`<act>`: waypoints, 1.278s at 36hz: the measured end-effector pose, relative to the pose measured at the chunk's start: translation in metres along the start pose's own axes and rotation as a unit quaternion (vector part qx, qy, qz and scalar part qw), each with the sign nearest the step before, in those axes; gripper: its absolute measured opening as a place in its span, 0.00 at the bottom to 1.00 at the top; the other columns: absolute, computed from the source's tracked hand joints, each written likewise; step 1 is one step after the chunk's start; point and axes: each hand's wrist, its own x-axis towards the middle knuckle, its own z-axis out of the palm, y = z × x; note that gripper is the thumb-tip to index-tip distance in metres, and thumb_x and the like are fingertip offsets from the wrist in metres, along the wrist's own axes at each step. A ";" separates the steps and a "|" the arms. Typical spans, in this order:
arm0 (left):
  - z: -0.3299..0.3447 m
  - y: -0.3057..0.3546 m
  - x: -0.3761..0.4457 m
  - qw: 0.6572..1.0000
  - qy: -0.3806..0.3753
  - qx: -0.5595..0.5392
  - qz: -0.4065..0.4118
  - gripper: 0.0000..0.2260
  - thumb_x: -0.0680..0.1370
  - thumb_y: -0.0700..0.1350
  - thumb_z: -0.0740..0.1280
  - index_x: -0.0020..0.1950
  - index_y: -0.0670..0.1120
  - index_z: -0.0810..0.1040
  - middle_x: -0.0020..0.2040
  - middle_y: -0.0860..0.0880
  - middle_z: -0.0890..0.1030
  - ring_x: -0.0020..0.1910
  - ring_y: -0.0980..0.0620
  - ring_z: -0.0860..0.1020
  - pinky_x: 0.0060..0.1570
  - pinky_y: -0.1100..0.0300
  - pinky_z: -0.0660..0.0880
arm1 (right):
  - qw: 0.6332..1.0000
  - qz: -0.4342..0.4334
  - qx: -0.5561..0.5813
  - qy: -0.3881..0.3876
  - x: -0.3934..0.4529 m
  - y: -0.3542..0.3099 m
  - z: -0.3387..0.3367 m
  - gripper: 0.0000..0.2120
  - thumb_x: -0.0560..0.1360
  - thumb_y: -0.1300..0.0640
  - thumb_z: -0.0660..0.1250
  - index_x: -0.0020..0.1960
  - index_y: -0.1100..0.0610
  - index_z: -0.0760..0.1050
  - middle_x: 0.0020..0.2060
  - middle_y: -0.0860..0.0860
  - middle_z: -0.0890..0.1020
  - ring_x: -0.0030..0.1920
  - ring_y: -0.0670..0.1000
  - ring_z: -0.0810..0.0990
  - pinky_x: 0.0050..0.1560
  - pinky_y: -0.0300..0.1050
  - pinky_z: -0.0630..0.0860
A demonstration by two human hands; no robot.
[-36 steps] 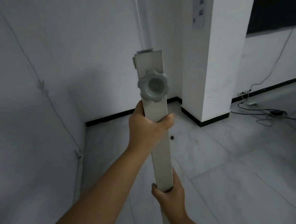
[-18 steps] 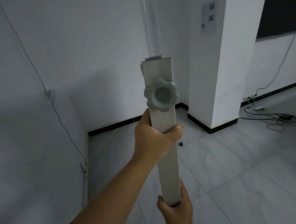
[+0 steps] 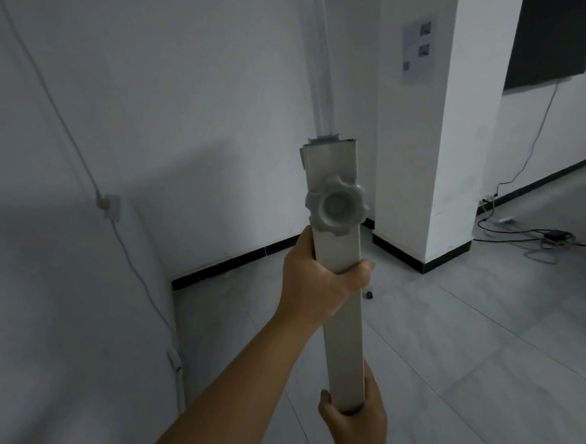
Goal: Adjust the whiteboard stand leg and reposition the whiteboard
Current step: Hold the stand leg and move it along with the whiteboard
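Two bare forearms enter from the lower edge of the frame. The left hand and right hand wear no gloves, rings, watch or bracelet; no sleeve shows on either arm.

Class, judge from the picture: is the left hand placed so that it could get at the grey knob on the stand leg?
Probably yes. The left hand grips the stand leg just below the knob, with nothing between them; it would have to let go first.

The room was dim and greyish; soft shadow lay on the wall left of the pillar, edges bowed, detail slightly soft.
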 end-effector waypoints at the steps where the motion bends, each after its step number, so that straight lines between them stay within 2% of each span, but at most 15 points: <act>1: -0.004 -0.004 0.006 1.000 -0.006 -0.001 -0.001 0.15 0.60 0.43 0.74 0.36 0.56 0.69 0.32 0.56 0.73 0.29 0.66 0.74 0.26 0.74 0.71 | 1.000 -0.001 -0.001 -0.002 0.005 -0.001 0.006 0.40 0.61 0.67 0.74 0.70 0.56 0.65 0.58 0.57 0.78 0.52 0.58 0.76 0.55 0.51 0.77; 8: -0.012 -0.036 0.058 1.000 -0.018 -0.006 -0.006 0.17 0.64 0.40 0.75 0.36 0.55 0.68 0.32 0.55 0.72 0.29 0.66 0.73 0.26 0.74 0.71 | 1.000 -0.008 0.001 -0.003 0.056 -0.007 0.039 0.38 0.63 0.65 0.75 0.70 0.58 0.64 0.57 0.58 0.78 0.50 0.56 0.75 0.52 0.48 0.76; 16: -0.034 -0.081 0.136 1.000 -0.017 0.001 -0.007 0.16 0.65 0.37 0.73 0.37 0.55 0.69 0.35 0.55 0.75 0.29 0.69 0.74 0.26 0.76 0.71 | 1.000 -0.003 0.023 -0.003 0.124 -0.017 0.099 0.41 0.63 0.64 0.74 0.72 0.55 0.61 0.63 0.54 0.75 0.56 0.54 0.74 0.60 0.51 0.76; 20: -0.042 -0.106 0.177 1.000 -0.013 0.006 -0.015 0.14 0.60 0.44 0.73 0.38 0.55 0.71 0.35 0.54 0.75 0.30 0.67 0.75 0.27 0.74 0.73 | 1.000 -0.009 0.014 -0.007 0.161 -0.027 0.126 0.43 0.62 0.66 0.75 0.72 0.57 0.59 0.65 0.56 0.73 0.61 0.57 0.73 0.63 0.51 0.73; 24: -0.050 -0.131 0.216 1.000 -0.014 0.012 -0.023 0.15 0.65 0.37 0.73 0.37 0.53 0.71 0.34 0.52 0.74 0.28 0.66 0.74 0.25 0.74 0.71 | 1.000 0.022 -0.013 -0.018 0.199 -0.036 0.150 0.43 0.62 0.65 0.76 0.72 0.58 0.60 0.62 0.58 0.74 0.58 0.58 0.74 0.62 0.48 0.73; 28: -0.057 -0.149 0.249 0.999 -0.007 0.001 -0.033 0.13 0.60 0.42 0.73 0.35 0.53 0.71 0.32 0.52 0.74 0.26 0.65 0.73 0.24 0.73 0.70 | 0.998 0.007 0.053 -0.010 0.218 -0.048 0.164 0.42 0.62 0.66 0.76 0.72 0.60 0.60 0.63 0.56 0.73 0.60 0.58 0.73 0.65 0.52 0.72; 30: -0.062 -0.159 0.264 0.999 -0.006 -0.003 -0.036 0.11 0.58 0.44 0.71 0.34 0.52 0.71 0.32 0.52 0.74 0.25 0.65 0.73 0.25 0.72 0.71 | 0.997 0.032 0.070 -0.021 0.257 0.005 0.210 0.44 0.60 0.66 0.78 0.71 0.57 0.61 0.59 0.52 0.74 0.58 0.56 0.75 0.63 0.54 0.73; 32: -0.070 -0.170 0.281 0.999 -0.001 -0.004 -0.035 0.11 0.57 0.44 0.70 0.35 0.52 0.71 0.33 0.52 0.74 0.27 0.65 0.74 0.26 0.72 0.72 | 1.000 -0.004 0.026 -0.008 0.335 0.156 0.277 0.62 0.45 0.56 0.85 0.71 0.44 0.56 0.55 0.58 0.78 0.57 0.54 0.78 0.67 0.62 0.65; 33: -0.074 -0.176 0.290 0.999 0.001 -0.004 -0.032 0.12 0.58 0.44 0.71 0.35 0.52 0.71 0.33 0.52 0.74 0.27 0.65 0.74 0.26 0.72 0.72 | 1.000 -0.011 0.024 0.008 0.350 0.157 0.284 0.71 0.36 0.50 0.85 0.71 0.37 0.51 0.53 0.63 0.79 0.57 0.55 0.78 0.69 0.67 0.58; 34: -0.078 -0.182 0.299 1.000 0.002 -0.005 -0.030 0.12 0.58 0.43 0.72 0.35 0.52 0.71 0.33 0.52 0.75 0.27 0.65 0.74 0.26 0.73 0.72 | 0.999 -0.004 0.011 0.038 0.366 0.162 0.285 0.71 0.36 0.50 0.85 0.71 0.37 0.51 0.53 0.62 0.79 0.57 0.55 0.79 0.69 0.67 0.58; 35: -0.083 -0.187 0.307 1.000 0.000 -0.006 -0.029 0.13 0.60 0.40 0.74 0.35 0.52 0.71 0.33 0.52 0.75 0.27 0.65 0.74 0.26 0.73 0.72 | 0.999 0.026 0.007 0.028 0.364 0.153 0.295 0.62 0.45 0.55 0.85 0.72 0.43 0.55 0.54 0.56 0.78 0.56 0.54 0.78 0.66 0.61 0.66; 36: -0.088 -0.193 0.315 1.000 -0.001 -0.005 -0.028 0.14 0.62 0.38 0.74 0.35 0.52 0.72 0.33 0.52 0.75 0.28 0.63 0.75 0.26 0.72 0.72 | 1.000 0.015 0.024 0.000 0.343 0.085 0.286 0.52 0.54 0.61 0.82 0.71 0.50 0.59 0.55 0.52 0.76 0.56 0.54 0.76 0.63 0.56 0.72; 37: -0.093 -0.198 0.322 1.000 -0.002 -0.003 -0.029 0.14 0.63 0.37 0.74 0.35 0.52 0.72 0.33 0.52 0.75 0.29 0.61 0.75 0.26 0.72 0.72 | 0.999 -0.006 0.049 -0.002 0.314 -0.004 0.266 0.46 0.59 0.64 0.78 0.71 0.56 0.60 0.57 0.51 0.74 0.57 0.55 0.75 0.61 0.54 0.74; 38: -0.098 -0.204 0.330 1.000 -0.003 0.000 -0.029 0.14 0.64 0.36 0.74 0.35 0.52 0.72 0.33 0.52 0.75 0.31 0.58 0.75 0.26 0.72 0.72 | 0.998 -0.011 0.059 0.002 0.296 -0.043 0.253 0.44 0.62 0.64 0.76 0.72 0.58 0.59 0.60 0.53 0.73 0.59 0.57 0.73 0.62 0.55 0.74; 46: -0.154 -0.248 0.396 1.000 -0.014 -0.004 -0.025 0.13 0.67 0.36 0.72 0.36 0.52 0.72 0.35 0.53 0.75 0.33 0.58 0.75 0.27 0.73 0.73 | 0.996 -0.038 0.009 -0.078 0.342 -0.058 0.326 0.45 0.64 0.59 0.77 0.73 0.56 0.54 0.60 0.48 0.68 0.60 0.50 0.70 0.63 0.50 0.73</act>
